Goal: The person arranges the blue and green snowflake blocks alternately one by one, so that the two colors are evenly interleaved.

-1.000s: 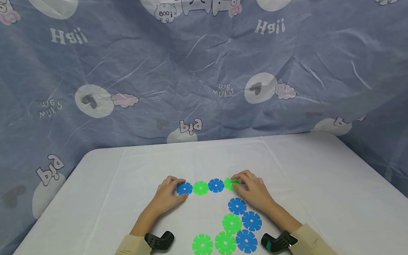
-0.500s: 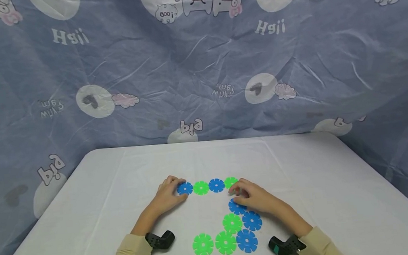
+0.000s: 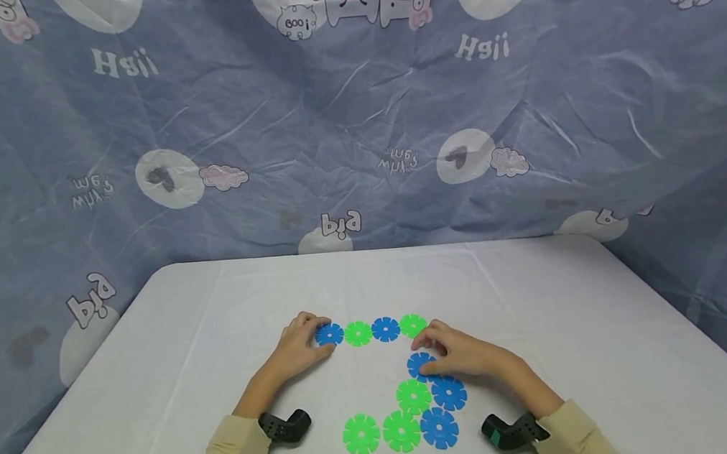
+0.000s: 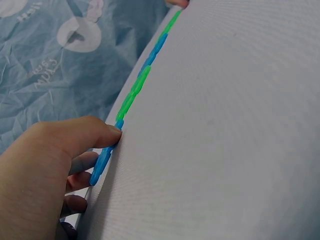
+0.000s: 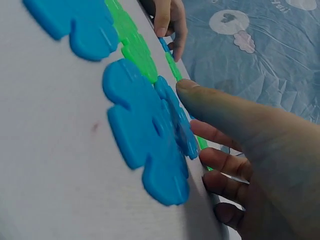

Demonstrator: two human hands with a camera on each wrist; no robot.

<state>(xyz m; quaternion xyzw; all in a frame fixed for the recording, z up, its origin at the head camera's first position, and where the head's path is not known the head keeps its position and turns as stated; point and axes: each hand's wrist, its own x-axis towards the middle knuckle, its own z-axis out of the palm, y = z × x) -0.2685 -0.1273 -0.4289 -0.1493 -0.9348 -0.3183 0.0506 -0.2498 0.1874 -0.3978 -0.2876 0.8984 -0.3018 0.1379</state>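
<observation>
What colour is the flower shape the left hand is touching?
Blue; that flower shape by the left hand shows best in the head view.

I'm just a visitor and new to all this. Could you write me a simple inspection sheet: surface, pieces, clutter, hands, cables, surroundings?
Surface: white tabletop with faint crease lines; a small reddish mark shows in the right wrist view.
Pieces: five blue discs and five green discs, notched; four form a far row of alternating colours, six lie nearer the person.
Clutter: nothing seen.
Hands: left hand holds the row's left-end blue disc; right hand has its thumb over a nearer blue disc, contact unclear.
Cables: nothing seen; a black device sits on the left wrist, another on the right.
Surroundings: blue-grey cartoon-printed cloth behind the table.
</observation>
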